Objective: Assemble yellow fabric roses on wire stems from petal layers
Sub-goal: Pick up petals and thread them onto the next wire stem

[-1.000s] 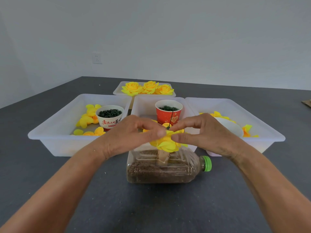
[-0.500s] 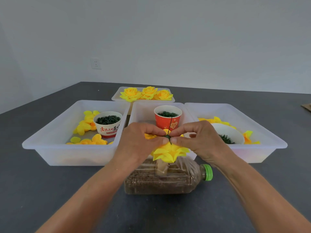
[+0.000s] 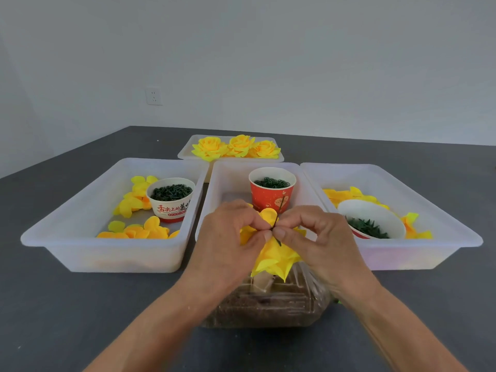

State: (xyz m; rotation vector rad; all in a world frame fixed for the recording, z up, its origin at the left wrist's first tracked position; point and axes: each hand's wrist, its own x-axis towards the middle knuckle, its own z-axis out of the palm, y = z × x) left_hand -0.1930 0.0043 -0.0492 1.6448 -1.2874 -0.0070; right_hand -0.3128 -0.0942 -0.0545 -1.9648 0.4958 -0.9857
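Note:
A half-built yellow fabric rose (image 3: 271,257) sits on a thin dark wire stem (image 3: 279,210) that stands above a lying clear bottle (image 3: 268,304) filled with brown grain. My left hand (image 3: 228,237) pinches the petal layer at the wire from the left. My right hand (image 3: 316,234) pinches the same spot from the right, fingertips almost meeting my left ones. Three finished yellow roses (image 3: 236,147) lie in the far tray (image 3: 188,150). Loose yellow petals (image 3: 134,200) lie in the left tray (image 3: 80,210).
The middle tray (image 3: 228,178) holds a red cup (image 3: 271,193) of green rings. A white cup (image 3: 171,200) of green parts stands in the left tray. The right tray (image 3: 402,183) holds a white bowl (image 3: 373,218) of green pieces and more petals. Dark tabletop all round.
Both hands stayed pinched at the wire while the yellow petal layer slid lower and spread out below my fingers. The view drew closer to the trays.

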